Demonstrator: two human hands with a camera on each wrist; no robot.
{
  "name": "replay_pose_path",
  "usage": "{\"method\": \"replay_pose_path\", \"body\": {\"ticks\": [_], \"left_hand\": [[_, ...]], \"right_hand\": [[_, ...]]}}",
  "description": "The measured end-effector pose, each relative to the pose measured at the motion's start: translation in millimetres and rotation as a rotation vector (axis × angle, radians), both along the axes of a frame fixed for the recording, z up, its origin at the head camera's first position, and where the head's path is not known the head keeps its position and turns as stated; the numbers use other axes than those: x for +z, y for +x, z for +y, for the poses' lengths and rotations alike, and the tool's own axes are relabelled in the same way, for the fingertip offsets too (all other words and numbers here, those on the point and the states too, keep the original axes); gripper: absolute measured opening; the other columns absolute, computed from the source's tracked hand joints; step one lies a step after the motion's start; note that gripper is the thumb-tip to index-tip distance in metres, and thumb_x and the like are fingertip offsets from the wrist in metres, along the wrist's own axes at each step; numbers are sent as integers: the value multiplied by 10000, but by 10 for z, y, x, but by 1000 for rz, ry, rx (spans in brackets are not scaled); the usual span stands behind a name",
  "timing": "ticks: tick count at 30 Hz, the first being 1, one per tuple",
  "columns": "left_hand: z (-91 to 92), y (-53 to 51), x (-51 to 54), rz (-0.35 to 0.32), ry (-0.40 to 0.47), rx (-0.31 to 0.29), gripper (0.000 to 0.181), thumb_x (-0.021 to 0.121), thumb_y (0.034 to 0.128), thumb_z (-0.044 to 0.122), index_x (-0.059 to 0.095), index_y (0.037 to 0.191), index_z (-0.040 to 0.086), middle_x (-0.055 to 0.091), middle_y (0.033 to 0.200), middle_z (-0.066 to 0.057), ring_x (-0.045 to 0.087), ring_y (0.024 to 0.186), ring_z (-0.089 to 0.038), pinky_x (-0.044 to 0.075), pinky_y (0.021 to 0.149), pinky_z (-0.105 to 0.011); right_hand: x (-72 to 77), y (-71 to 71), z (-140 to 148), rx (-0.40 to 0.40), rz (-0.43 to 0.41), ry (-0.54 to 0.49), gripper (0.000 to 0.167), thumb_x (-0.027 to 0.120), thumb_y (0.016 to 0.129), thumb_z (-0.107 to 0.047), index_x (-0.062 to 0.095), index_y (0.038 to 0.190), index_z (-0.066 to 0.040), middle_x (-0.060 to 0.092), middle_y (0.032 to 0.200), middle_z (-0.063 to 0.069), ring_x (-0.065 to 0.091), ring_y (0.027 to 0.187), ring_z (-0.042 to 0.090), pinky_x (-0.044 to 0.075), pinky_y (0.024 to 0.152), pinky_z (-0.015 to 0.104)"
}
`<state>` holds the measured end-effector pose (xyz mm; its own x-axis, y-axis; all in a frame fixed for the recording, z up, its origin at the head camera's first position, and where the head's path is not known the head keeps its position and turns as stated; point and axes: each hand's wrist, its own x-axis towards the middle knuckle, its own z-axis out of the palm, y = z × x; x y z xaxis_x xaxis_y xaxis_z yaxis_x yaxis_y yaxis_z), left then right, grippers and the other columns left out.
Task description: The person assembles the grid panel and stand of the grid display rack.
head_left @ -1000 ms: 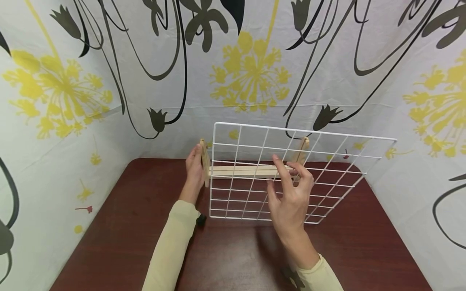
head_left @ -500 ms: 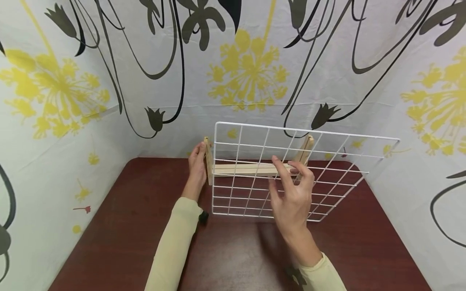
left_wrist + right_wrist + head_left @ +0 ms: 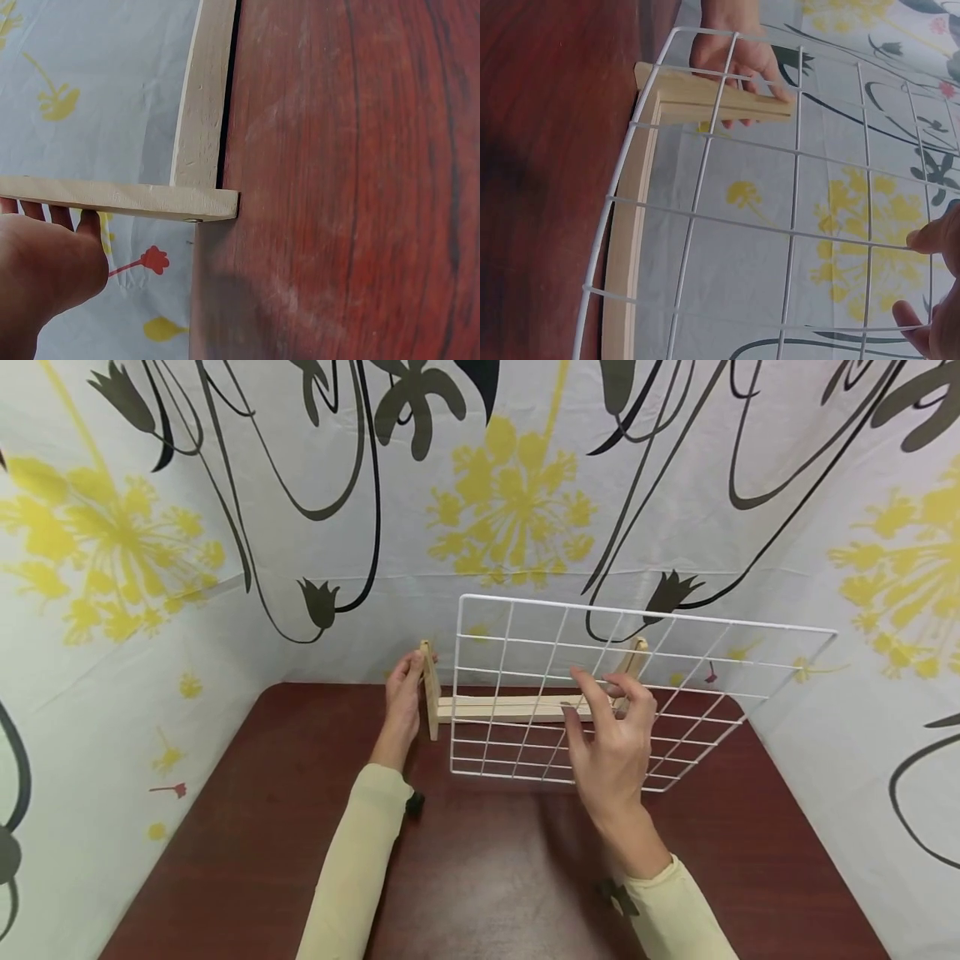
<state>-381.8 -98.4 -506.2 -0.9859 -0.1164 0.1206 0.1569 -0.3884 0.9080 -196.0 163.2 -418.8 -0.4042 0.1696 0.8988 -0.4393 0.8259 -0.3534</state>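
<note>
Cream sleeves (image 3: 356, 860) cover both forearms, nearer than the white wire grid (image 3: 791, 232). Under the left cuff, nearer than the wire grid, shows a small dark object (image 3: 414, 804) too unclear to name. At the near face of the wire grid, the right hand (image 3: 613, 760) grips its wires with bent fingers and thumb, holding it tilted above the reddish-brown wood-grain table (image 3: 247, 843). Behind the wire grid stands a pale wooden stand (image 3: 513, 710), two uprights joined by a low crossbar (image 3: 202, 97). Just left of the wire grid, the left hand (image 3: 403, 702) holds the left upright (image 3: 120, 196) between thumb and fingers; the right upright (image 3: 637, 660) shows through the mesh. Farthest, beyond the wire grid, hangs a whitish fabric backdrop (image 3: 408, 547) printed with yellow flower heads, dark tulips and curling stems.
</note>
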Motion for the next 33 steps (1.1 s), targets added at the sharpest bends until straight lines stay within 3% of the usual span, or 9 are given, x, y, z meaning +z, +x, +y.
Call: {"method": "replay_pose_path", "body": {"ticks": [7, 12, 15, 23, 30, 33], "left_hand": [[55, -19, 23, 21, -13, -10, 174, 654, 1051, 374, 741, 1072, 224, 749, 1261, -207, 641, 1243, -188, 482, 1013, -261], [88, -38, 70, 10, -12, -27, 177, 654, 1055, 352, 723, 1101, 196, 798, 1099, 15, 654, 1189, -114, 482, 1039, -265], [82, -39, 67, -3, -19, -15, 172, 651, 1062, 330, 721, 1123, 186, 769, 1055, 84, 653, 1137, -76, 486, 1031, -251], [31, 15, -2, 9, -53, 19, 203, 624, 1081, 324, 718, 1170, 169, 772, 1218, -149, 657, 1171, -110, 476, 1021, -264], [18, 10, -17, 41, -27, 5, 214, 619, 1065, 351, 704, 1153, 176, 809, 1065, 57, 655, 1205, -101, 457, 1086, -259], [13, 16, -18, 47, -23, 4, 223, 606, 1070, 341, 701, 1166, 165, 801, 1047, 76, 651, 1202, -96, 454, 1099, -265]], "right_hand": [[130, -147, 45, -3, 8, 42, 480, 820, 901, -50, 719, 1338, -220, 554, 1312, 227, 557, 1120, 410, 484, 852, 461], [296, -245, 19, -2, 72, 46, 429, 801, 932, -82, 724, 1330, -222, 562, 1299, 216, 560, 1115, 404, 477, 825, 443], [383, -269, -33, 13, 132, 36, 372, 798, 949, -123, 743, 1304, -219, 572, 1266, 202, 566, 1088, 398, 482, 793, 451], [604, -315, -150, 80, 225, 28, 317, 805, 945, -111, 776, 1248, -201, 595, 1236, 185, 575, 1041, 395, 536, 741, 437], [799, -398, -192, 93, 284, 77, 292, 785, 954, -81, 779, 1224, -189, 587, 1219, 174, 549, 997, 392, 544, 702, 449], [893, -433, -212, 101, 299, 87, 294, 779, 960, -86, 776, 1232, -198, 589, 1220, 168, 555, 993, 393, 553, 700, 442]]}}
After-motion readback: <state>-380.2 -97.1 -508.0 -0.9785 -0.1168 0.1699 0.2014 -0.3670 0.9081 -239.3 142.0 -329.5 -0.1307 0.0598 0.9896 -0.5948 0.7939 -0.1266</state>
